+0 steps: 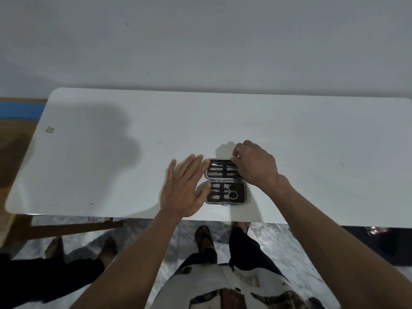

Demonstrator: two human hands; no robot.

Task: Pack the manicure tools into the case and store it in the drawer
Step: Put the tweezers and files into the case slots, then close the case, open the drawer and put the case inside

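A small manicure case (240, 198) lies open flat on the white table (111, 163), near its front edge. Its near half holds scissors (233, 191) and clippers in black lining. The far half (219, 168) holds several slim metal tools under straps. My left hand (185, 188) rests flat beside the case's left side, fingers spread, thumb tip touching the near half. My right hand (254, 163) covers the far half's right end, fingertips pinched at its top edge; what they grip is hidden.
A pale wall stands behind the table. Below the front edge are a marble floor, my sandalled feet (205, 239), and another person's bare feet (55, 246) at the left. A wooden frame (73, 228) shows under the table's left side.
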